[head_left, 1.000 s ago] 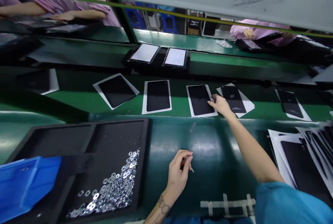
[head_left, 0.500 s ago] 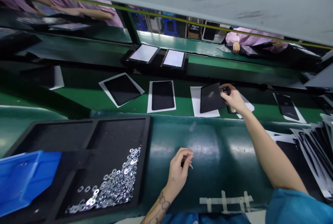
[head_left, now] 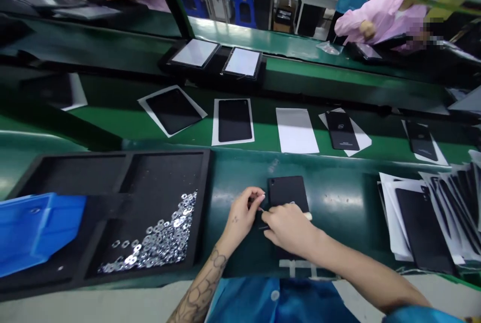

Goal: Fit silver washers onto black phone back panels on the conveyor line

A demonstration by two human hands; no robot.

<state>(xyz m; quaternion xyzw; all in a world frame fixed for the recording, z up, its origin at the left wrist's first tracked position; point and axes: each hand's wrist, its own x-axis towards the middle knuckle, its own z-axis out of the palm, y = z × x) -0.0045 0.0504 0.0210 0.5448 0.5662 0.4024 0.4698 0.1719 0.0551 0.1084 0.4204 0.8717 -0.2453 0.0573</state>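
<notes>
A black tablet back cover (head_left: 287, 189) lies flat on the green bench in front of me, partly hidden by my right hand. My left hand (head_left: 242, 213) is closed in a pinch at the cover's left edge; whatever sits between the fingertips is too small to name. Over the lower part of the cover, my right hand (head_left: 291, 225) is closed with curled fingers around a slim tool with a cream end (head_left: 308, 216) that sticks out beside the knuckles. The tool's other end is mostly covered by the fingers.
A black divided tray (head_left: 205, 203) at left holds a pile of small metal rings (head_left: 165, 238) and a blue bin (head_left: 41, 228). Several covers on paper, plus a bare white sheet (head_left: 298, 130), line the green belt beyond. Stacked covers and papers (head_left: 424, 223) stand right. Co-workers sit opposite.
My right hand has brought the black cover from its white sheet on the belt down to the bench. My left hand has come beside it. The view has tilted down.
</notes>
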